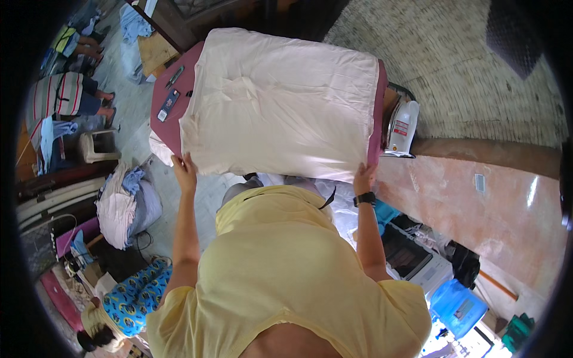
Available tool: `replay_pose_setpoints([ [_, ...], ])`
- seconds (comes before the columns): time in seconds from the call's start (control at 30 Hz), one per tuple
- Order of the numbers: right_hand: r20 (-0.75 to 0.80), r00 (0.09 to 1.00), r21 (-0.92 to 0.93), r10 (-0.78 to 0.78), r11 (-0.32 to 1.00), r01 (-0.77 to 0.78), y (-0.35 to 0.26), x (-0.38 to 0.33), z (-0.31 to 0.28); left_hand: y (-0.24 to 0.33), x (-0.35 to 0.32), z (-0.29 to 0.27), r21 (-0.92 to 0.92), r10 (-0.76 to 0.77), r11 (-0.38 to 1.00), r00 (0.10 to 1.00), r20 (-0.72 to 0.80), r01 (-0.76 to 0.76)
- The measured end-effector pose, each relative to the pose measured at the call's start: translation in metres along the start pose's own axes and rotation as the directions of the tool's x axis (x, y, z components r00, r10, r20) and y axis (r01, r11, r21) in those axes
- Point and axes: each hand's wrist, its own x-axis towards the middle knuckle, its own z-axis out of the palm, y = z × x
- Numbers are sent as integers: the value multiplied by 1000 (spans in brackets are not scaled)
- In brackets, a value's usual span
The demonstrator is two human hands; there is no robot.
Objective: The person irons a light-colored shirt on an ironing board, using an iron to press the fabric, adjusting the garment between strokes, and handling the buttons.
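Head view: a person in a yellow shirt (286,262) stands at a maroon-covered ironing table (170,125), both arms stretched forward. A cream-white garment (280,101) lies spread flat across the table, filling the centre of the frame toward 12 o'clock. The left hand (185,167), at about 9 o'clock from the garment's near edge, pinches the lower left corner of the cloth, fingers closed on it. The right hand (364,176), at about 4 o'clock from the garment's middle, grips the lower right corner, also closed on the fabric; a black wristwatch (364,198) sits on that wrist. The two hands are well apart, one at each near corner.

At 3 o'clock from the garment, a white electric iron (403,128) stands on end just beside the table's right edge. At 10 o'clock, on the bare maroon cover, lie a small dark flat device (168,104) and a pair of scissors (174,76). A heap of pale laundry (125,206) sits on the floor at 8 o'clock. A blue plastic container (458,307) rests at 4 o'clock, lower right.
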Motion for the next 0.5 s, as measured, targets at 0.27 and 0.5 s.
replay_pose_setpoints([
  [0.27, 42, 987, -182, 155, 972, -145, 26, -62, -9, -36, -52, -62, 192, -162, 973, 970, 179, 127],
  [0.5, -98, 928, -344, -360, 887, 307, -63, 52, 18, 0, 114, -13, 275, 334, 890, 931, 147, -363],
])
